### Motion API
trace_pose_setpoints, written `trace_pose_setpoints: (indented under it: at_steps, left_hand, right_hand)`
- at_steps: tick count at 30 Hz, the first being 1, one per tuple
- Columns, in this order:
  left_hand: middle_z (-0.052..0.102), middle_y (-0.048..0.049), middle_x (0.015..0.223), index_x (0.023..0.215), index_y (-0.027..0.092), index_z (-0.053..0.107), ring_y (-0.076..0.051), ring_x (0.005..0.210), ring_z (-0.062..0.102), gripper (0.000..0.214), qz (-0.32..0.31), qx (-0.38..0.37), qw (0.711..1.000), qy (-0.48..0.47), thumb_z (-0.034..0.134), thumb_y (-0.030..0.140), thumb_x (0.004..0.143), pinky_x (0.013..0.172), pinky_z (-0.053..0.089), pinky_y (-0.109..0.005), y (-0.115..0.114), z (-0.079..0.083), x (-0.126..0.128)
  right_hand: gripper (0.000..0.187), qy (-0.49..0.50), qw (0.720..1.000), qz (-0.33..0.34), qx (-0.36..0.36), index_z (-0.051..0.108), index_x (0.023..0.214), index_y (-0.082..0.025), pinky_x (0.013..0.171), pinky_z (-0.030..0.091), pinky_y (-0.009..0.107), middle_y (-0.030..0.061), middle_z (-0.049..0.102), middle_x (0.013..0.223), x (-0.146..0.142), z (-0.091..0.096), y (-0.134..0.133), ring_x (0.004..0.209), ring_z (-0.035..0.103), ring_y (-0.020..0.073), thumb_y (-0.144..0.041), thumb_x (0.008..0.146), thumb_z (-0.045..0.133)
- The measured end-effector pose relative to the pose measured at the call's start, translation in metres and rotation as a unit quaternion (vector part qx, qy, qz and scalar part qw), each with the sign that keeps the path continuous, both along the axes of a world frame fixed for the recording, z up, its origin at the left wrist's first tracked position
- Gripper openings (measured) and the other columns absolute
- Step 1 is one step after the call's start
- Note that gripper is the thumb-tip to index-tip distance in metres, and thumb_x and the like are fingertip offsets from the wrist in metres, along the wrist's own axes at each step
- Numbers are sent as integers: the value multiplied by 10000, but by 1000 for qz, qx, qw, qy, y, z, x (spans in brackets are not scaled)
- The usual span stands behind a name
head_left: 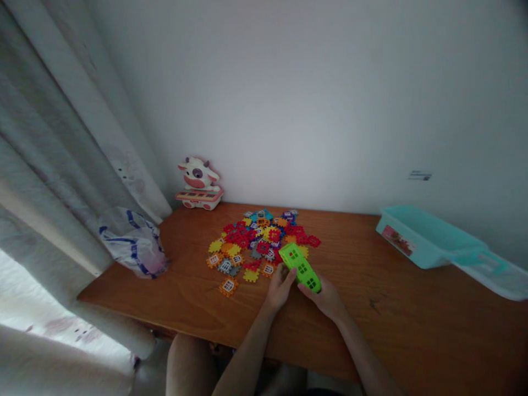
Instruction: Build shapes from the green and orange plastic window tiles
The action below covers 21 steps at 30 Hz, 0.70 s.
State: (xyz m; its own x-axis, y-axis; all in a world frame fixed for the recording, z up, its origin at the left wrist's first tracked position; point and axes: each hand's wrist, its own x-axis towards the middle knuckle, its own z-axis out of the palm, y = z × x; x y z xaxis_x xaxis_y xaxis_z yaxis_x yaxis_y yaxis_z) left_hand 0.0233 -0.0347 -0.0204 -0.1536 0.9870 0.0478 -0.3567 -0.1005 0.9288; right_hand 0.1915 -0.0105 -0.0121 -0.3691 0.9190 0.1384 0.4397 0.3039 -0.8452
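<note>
A bright green assembly of joined plastic tiles is held above the wooden table, just in front of a pile of colourful interlocking tiles. My left hand grips its left side with curled fingers. My right hand closes on its lower right end. Several loose orange, yellow and grey tiles lie to the left of my left hand.
A cow-shaped toy piano stands at the back against the wall. A white and blue plastic bag lies at the table's left edge by the curtain. A teal plastic bin and its lid rest at the right.
</note>
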Motion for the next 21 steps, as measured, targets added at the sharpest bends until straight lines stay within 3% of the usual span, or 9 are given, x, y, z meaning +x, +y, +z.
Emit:
trace_pose_setpoints:
  at_steps: [5,10,13,15,18,21]
  left_hand:
    - [748,-147,1130,1059,181,635,-292,1087,718,575,-15,20,1000,2,782,657,772,976,566,-450,-4,0,0]
    - [749,-117,1106,1074,193,651,-276,1068,717,508,-35,34,999,0,842,546,762,1010,548,-457,-4,-1,-1]
    - [737,-123,1184,1182,208,644,-275,1118,704,542,-47,36,998,17,811,548,794,1025,539,-450,-4,-4,0]
    - [730,-123,1203,1216,211,633,-265,1129,699,545,-42,32,997,58,754,583,836,1022,537,-432,-5,-9,0]
    - [735,-107,1100,1140,195,655,-248,1045,705,514,-27,17,993,116,700,626,862,961,549,-397,-5,-16,0]
    - [728,-80,977,1017,184,695,-223,928,691,455,-33,9,989,146,673,619,885,862,551,-351,-5,-18,-2]
  right_hand:
    - [596,27,998,-33,51,565,1353,-228,982,552,468,130,713,1285,2,-5,-6,1137,694,305,-500,844,711]
    - [431,-7,989,-65,135,653,1192,-224,1011,524,470,130,708,1193,1,-4,-9,1135,666,311,-462,836,707]
    - [381,-7,990,-86,109,684,1092,-221,961,544,449,124,723,1109,3,-4,-7,1068,683,308,-501,834,706]
    - [396,5,993,-93,72,669,1127,-220,904,570,428,119,743,1088,9,-5,-1,1010,710,292,-522,872,662]
    - [500,-2,991,-117,63,609,1242,-223,945,566,440,126,745,1193,26,-8,17,1073,720,293,-541,860,662]
    - [565,-34,983,-171,65,580,1236,-193,953,559,458,158,739,1201,50,-11,42,1081,721,309,-560,814,666]
